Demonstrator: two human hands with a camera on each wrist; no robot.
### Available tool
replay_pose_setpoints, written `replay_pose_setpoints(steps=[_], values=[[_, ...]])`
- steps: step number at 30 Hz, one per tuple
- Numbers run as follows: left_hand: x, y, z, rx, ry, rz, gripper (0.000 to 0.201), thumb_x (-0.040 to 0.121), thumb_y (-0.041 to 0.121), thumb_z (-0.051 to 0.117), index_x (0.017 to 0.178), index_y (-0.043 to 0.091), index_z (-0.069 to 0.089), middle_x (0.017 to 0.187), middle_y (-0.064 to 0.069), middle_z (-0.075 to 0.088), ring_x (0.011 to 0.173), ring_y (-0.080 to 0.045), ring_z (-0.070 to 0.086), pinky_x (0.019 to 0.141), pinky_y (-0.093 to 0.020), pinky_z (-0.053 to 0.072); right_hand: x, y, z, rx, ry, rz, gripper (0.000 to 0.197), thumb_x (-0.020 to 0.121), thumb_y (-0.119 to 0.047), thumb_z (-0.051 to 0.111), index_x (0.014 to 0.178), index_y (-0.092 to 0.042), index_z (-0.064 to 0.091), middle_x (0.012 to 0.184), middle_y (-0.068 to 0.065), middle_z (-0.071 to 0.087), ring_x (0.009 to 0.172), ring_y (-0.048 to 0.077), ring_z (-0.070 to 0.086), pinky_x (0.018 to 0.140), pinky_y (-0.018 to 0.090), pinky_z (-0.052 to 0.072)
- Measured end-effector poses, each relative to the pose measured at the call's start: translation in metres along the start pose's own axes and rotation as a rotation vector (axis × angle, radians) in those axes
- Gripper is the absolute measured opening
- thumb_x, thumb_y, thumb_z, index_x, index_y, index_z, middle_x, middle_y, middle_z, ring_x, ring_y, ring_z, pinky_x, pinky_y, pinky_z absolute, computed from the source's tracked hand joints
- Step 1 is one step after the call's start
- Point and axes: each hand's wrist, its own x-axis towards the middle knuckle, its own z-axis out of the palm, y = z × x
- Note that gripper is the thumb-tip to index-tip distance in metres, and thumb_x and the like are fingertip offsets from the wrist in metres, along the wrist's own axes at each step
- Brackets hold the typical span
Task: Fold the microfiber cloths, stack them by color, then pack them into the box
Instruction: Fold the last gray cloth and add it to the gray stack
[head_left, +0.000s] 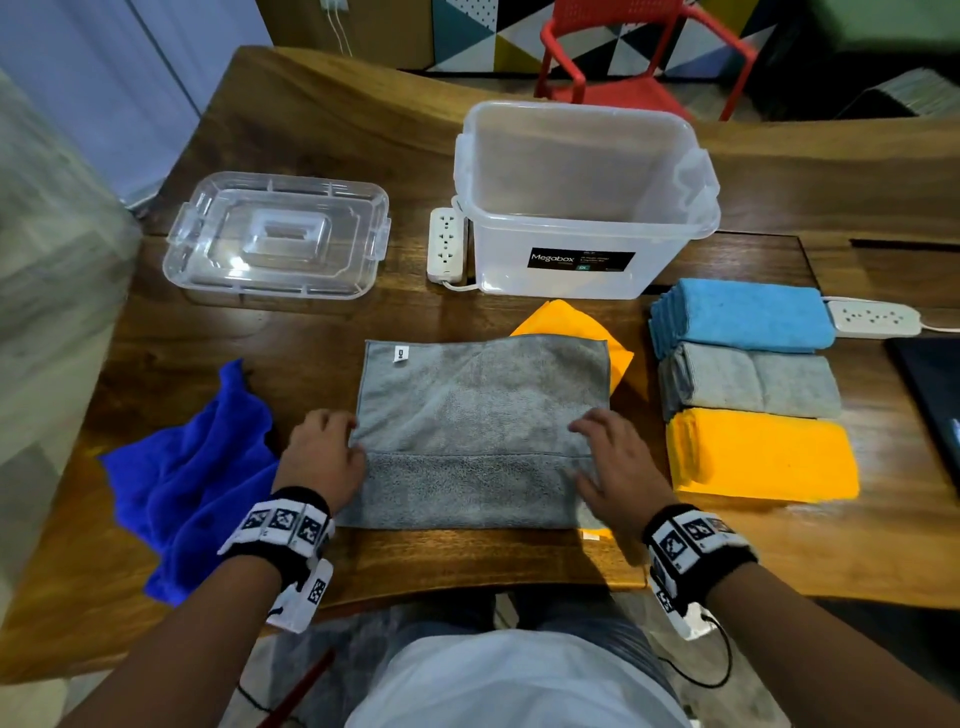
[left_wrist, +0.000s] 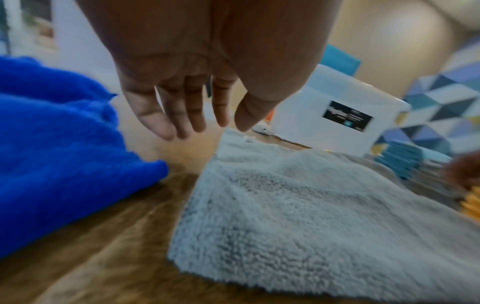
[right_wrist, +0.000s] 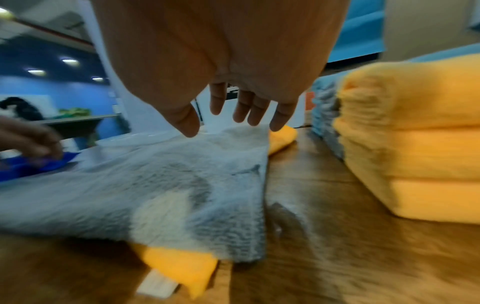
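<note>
Nearest the person, a grey cloth (head_left: 480, 431) lay spread on the wooden table (head_left: 322, 130), its near edge folded up into a band across the width. The left hand (head_left: 323, 453) hovered at the cloth's left edge and the right hand (head_left: 618, 460) at its right edge; both wrist views showed straight, slack fingers holding nothing, the palms just above the pile. An orange cloth (head_left: 571, 322) lay under the grey one, one corner poking out at the far right and another at the near right edge.

To the left, a crumpled dark blue cloth (head_left: 187, 488) sat partly over the table's near edge. To the right stood three folded stacks in a row: an orange stack (head_left: 761, 454) nearest, a grey stack (head_left: 750, 382) behind it, a light blue stack (head_left: 743, 314) farthest, each touching the next.

Further back, the clear plastic box (head_left: 584, 202) stood open with a black label on its front wall. Its lid (head_left: 278, 236) lay well apart to the left, and a white power strip (head_left: 445, 243) lay just beside the box. A second power strip (head_left: 872, 318) lay by the blue stack.

Beyond the table stood a red chair (head_left: 639, 57) before a wall of coloured triangles (head_left: 478, 31).
</note>
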Motion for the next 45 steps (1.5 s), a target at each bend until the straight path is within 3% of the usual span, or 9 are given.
replay_pose_setpoints(steps=[4, 7, 16, 23, 26, 29, 33, 37, 45], values=[[-0.017, 0.021, 0.026, 0.172, -0.157, 0.351, 0.048, 0.095, 0.042, 0.046, 0.141, 0.029, 0.038, 0.156, -0.002, 0.026, 0.141, -0.024, 0.031, 0.114, -0.045, 0.031, -0.002, -0.021, 0.020, -0.073, -0.360, -0.182, 0.072, 0.098, -0.048, 0.045, 0.158, -0.024, 0.012, 0.167, 0.002, -0.006, 0.153, 0.025, -0.004, 0.123, 0.046, 0.004], [-0.020, 0.019, 0.053, 0.310, -0.369, 0.340, 0.070, 0.099, 0.055, 0.028, 0.155, 0.026, -0.002, 0.161, 0.000, -0.018, 0.150, -0.024, -0.009, 0.120, -0.043, 0.003, -0.003, -0.019, 0.039, -0.178, -0.522, -0.152, 0.080, 0.101, -0.059, 0.028, 0.155, -0.025, -0.020, 0.156, -0.004, -0.037, 0.148, 0.023, -0.027, 0.124, 0.045, -0.007], [-0.014, 0.000, 0.071, 0.365, -0.433, 0.281, 0.080, 0.077, 0.073, -0.011, 0.143, 0.035, -0.036, 0.148, 0.007, -0.046, 0.140, -0.019, -0.036, 0.118, -0.046, -0.014, -0.001, -0.004, 0.054, -0.252, -0.627, -0.138, 0.086, 0.093, -0.073, 0.015, 0.143, -0.031, -0.040, 0.149, -0.008, -0.049, 0.143, 0.022, -0.039, 0.120, 0.043, -0.017], [-0.009, -0.001, 0.072, 0.384, -0.503, 0.267, 0.078, 0.087, 0.070, 0.004, 0.142, 0.034, -0.036, 0.145, 0.006, -0.049, 0.141, -0.021, -0.036, 0.117, -0.047, -0.015, -0.001, -0.006, 0.046, -0.208, -0.663, -0.153, 0.091, 0.083, -0.080, 0.006, 0.144, -0.030, -0.038, 0.148, -0.005, -0.048, 0.141, 0.024, -0.040, 0.118, 0.044, -0.019], [-0.010, 0.004, 0.066, 0.400, -0.511, 0.270, 0.078, 0.094, 0.066, 0.017, 0.148, 0.032, -0.029, 0.151, 0.002, -0.042, 0.145, -0.025, -0.028, 0.118, -0.048, -0.010, 0.001, -0.009, 0.042, -0.176, -0.662, -0.139, 0.091, 0.078, -0.080, 0.004, 0.149, -0.034, -0.031, 0.156, -0.006, -0.039, 0.146, 0.022, -0.033, 0.121, 0.045, -0.013], [0.002, 0.022, 0.046, 0.253, -0.366, 0.247, 0.063, 0.094, 0.065, 0.029, 0.149, 0.037, 0.014, 0.160, -0.004, 0.004, 0.146, -0.031, 0.015, 0.115, -0.052, 0.018, 0.017, -0.010, 0.028, -0.015, -0.546, -0.090, 0.081, 0.088, -0.078, 0.018, 0.157, -0.035, 0.012, 0.166, -0.006, 0.006, 0.151, 0.020, 0.009, 0.122, 0.048, 0.013], [0.053, 0.040, 0.015, 0.140, -0.125, 0.170, 0.045, 0.094, 0.050, 0.047, 0.134, 0.032, 0.038, 0.144, -0.002, 0.027, 0.129, -0.027, 0.039, 0.104, -0.050, 0.037, 0.070, 0.001, 0.001, 0.126, -0.270, -0.010, 0.039, 0.098, -0.043, 0.053, 0.130, -0.021, 0.056, 0.135, 0.003, 0.049, 0.124, 0.023, 0.048, 0.104, 0.040, 0.043], [0.112, 0.050, -0.006, 0.243, -0.110, 0.155, 0.043, 0.094, 0.034, 0.051, 0.136, 0.029, 0.046, 0.152, -0.001, 0.029, 0.134, -0.028, 0.034, 0.106, -0.050, 0.034, 0.123, 0.029, -0.019, 0.017, -0.101, 0.116, 0.042, 0.090, -0.026, 0.063, 0.129, -0.014, 0.056, 0.136, 0.014, 0.050, 0.125, 0.037, 0.047, 0.103, 0.044, 0.041], [0.158, 0.047, -0.002, 0.416, -0.209, 0.102, 0.054, 0.096, 0.033, 0.051, 0.147, 0.032, 0.034, 0.149, -0.002, 0.035, 0.133, -0.031, 0.033, 0.104, -0.048, 0.033, 0.160, 0.056, -0.034, -0.117, -0.284, 0.318, 0.052, 0.090, -0.018, 0.058, 0.140, -0.027, 0.045, 0.132, 0.012, 0.054, 0.122, 0.037, 0.048, 0.096, 0.047, 0.047]])
